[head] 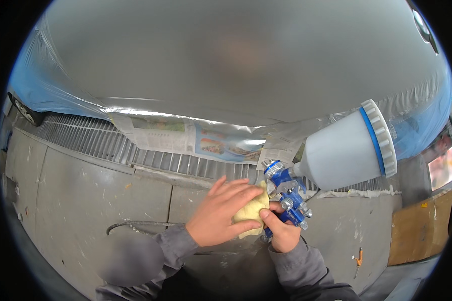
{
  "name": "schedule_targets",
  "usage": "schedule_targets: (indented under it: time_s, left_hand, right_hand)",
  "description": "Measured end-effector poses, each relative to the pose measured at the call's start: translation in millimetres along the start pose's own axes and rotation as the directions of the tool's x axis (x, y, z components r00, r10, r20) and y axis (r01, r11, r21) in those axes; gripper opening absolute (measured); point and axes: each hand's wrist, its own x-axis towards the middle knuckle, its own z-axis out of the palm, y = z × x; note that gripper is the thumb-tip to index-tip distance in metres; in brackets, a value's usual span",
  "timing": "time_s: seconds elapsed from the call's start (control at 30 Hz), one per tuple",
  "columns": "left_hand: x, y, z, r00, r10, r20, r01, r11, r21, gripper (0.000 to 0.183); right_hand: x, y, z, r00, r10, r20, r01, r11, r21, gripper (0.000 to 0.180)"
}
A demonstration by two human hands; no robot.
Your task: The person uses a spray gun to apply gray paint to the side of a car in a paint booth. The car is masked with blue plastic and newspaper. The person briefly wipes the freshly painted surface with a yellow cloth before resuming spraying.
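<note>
My right hand (284, 229) holds a blue gravity-feed spray gun (292, 205) by its grip, with the thumb on the edge of a folded pale yellow cloth (251, 210). The gun's large translucent white paint cup (342, 152), with a blue ring and a ribbed lid, leans to the upper right. My left hand (226, 212) lies over the yellow cloth, its fingers spread and thumb along the lower edge, close beside the gun. Beyond both hands stands a grey car body panel (211, 67), its lower edge masked with newspaper (158, 133) and clear and blue plastic film (45, 88).
Metal floor grating (90, 133) runs below the car, beside a wheel (24, 111). A dark hose (139, 222) lies on the grey floor left of my arms. At the right are an orange-handled blow gun (358, 259) and a cardboard sheet (418, 229).
</note>
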Motion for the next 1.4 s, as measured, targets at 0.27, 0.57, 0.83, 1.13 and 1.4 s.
schedule_targets:
  time_s: [0.27,0.57,0.83,1.13,1.4]
  left_hand:
    - [-3.1,-3.5,3.7,0.985,-0.159,0.063,0.169,0.959,-0.225,0.049]
    - [-8.6,-8.8,4.6,0.967,-0.253,0.03,0.246,0.898,-0.364,0.04]
    - [-29.2,-31.1,5.9,0.883,-0.153,0.444,0.354,-0.406,-0.843,0.043]
    - [-16.0,-16.1,12.1,0.677,-0.513,0.527,0.594,-0.041,-0.803,0.054]
    - [-25.4,-23.1,-23.6,0.913,-0.372,0.169,0.381,0.623,-0.684,0.075]
  right_hand:
    - [0.7,-6.3,1.4,0.999,-0.001,0.037,0.001,1.0,0.002,0.024]
    - [1.5,-4.4,-0.8,0.999,-0.039,-0.004,0.039,0.996,-0.077,0.023]
    - [4.9,5.7,-7.5,0.992,-0.123,-0.01,0.122,0.989,-0.087,0.025]
    - [-0.9,-1.6,-1.5,1.0,0.008,-0.003,-0.008,1.0,-0.011,0.023]
    - [-3.1,7.4,-7.3,0.993,0.02,-0.121,-0.024,0.999,-0.031,0.018]
